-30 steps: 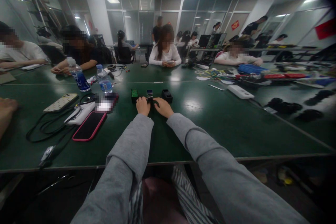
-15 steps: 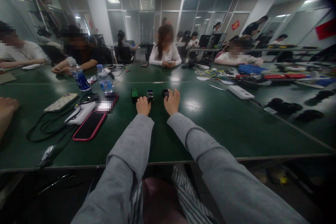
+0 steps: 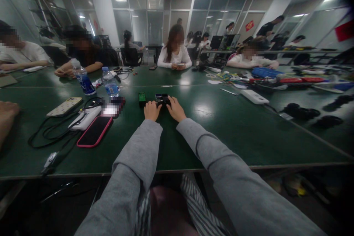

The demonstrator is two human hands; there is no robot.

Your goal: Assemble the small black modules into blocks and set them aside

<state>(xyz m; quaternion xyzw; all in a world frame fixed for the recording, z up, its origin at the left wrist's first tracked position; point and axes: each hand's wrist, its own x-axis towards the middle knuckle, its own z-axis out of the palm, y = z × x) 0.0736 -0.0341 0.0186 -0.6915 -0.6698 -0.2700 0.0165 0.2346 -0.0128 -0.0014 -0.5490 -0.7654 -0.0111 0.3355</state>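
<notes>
My left hand (image 3: pixel 151 111) rests on the green table, its fingers and thumb around the near edge of a small device with a little screen (image 3: pixel 158 96). My right hand (image 3: pixel 176 110) has its fingers against a small black case (image 3: pixel 165 96), which sits right beside that device; whether the two are joined cannot be made out. Just left of them stands a black box with a green circuit board on top (image 3: pixel 142 97), near my left fingertips. My fingers hide the near sides of the small parts.
To the left lie a pink-edged phone (image 3: pixel 94 131), a white power bank (image 3: pixel 85 118) with black cables, and a patterned phone (image 3: pixel 65 107). Two water bottles (image 3: pixel 110 83) stand behind them. A white power strip (image 3: pixel 254 97) and a blue tray (image 3: pixel 267 72) lie right. People sit around the table.
My right hand has moved left with the black case, closing the gap to the small-screen device. My left hand has barely shifted; its thumb now sticks out further to the right.
</notes>
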